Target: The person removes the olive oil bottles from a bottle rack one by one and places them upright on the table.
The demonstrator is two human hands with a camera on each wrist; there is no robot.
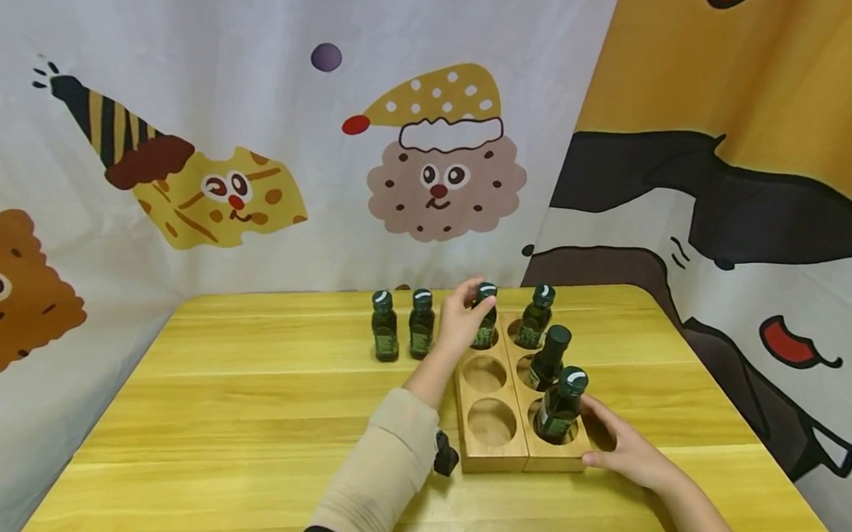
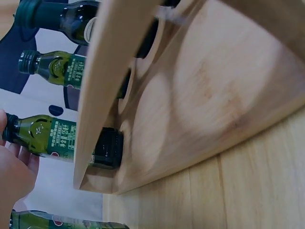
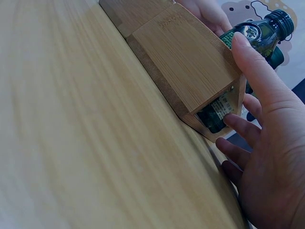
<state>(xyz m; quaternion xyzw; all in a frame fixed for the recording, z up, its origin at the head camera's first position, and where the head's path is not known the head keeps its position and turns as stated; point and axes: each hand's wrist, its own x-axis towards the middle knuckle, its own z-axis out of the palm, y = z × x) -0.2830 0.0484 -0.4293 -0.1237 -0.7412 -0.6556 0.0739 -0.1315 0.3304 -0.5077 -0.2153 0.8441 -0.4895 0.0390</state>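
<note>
**Bottle Goes Into the Rack's Far Corner**

At centre frame, two loose bottles [image 1: 403,324] stand just left of the wooden rack [image 1: 493,452]. The left hand [image 1: 462,319] pinches the cap of a bottle [image 1: 485,319] seated in the rack's upper-left hole; the right hand [image 1: 620,444] rests with straight fingers against the rack's lower-right corner. A tilted entry could jam the bottle or tip its leaning neighbours. Open table [image 1: 207,430] fills the frame's left; the right edge lies near.

Bottle labels [image 2: 57,138] carry small print, too blurred to read
</note>
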